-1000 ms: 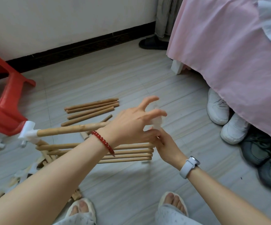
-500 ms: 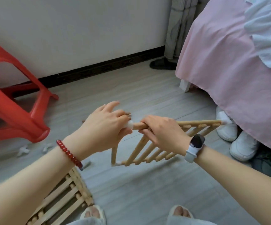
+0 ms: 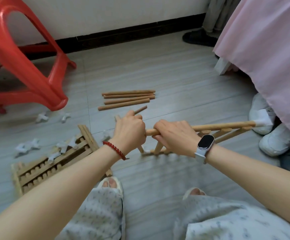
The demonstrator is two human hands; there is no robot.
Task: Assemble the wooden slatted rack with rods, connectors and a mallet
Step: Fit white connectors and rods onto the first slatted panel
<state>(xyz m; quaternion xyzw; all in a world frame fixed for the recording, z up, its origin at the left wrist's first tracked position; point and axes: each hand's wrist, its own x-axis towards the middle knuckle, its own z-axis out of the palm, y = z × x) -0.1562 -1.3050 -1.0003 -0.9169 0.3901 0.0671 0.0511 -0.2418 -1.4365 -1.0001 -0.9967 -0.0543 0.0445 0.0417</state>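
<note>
Both hands closed in fists, side by side, arms stretched forward.
The left hand (image 3: 130,131) is a tight fist, knuckles up, beside the right hand (image 3: 174,135), whose fingers (image 3: 159,128) curl round a wooden rod (image 3: 222,127); both forearms reach out over the knees.

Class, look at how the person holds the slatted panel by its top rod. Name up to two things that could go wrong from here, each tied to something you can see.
1. The left hand and right hand grip the round wooden top rod at one end only; the white plastic connector at its far end hangs unsupported and might twist loose.
2. Small white plastic connectors lie scattered on the grey floor near the slippered feet, so one could be stepped on.
</note>
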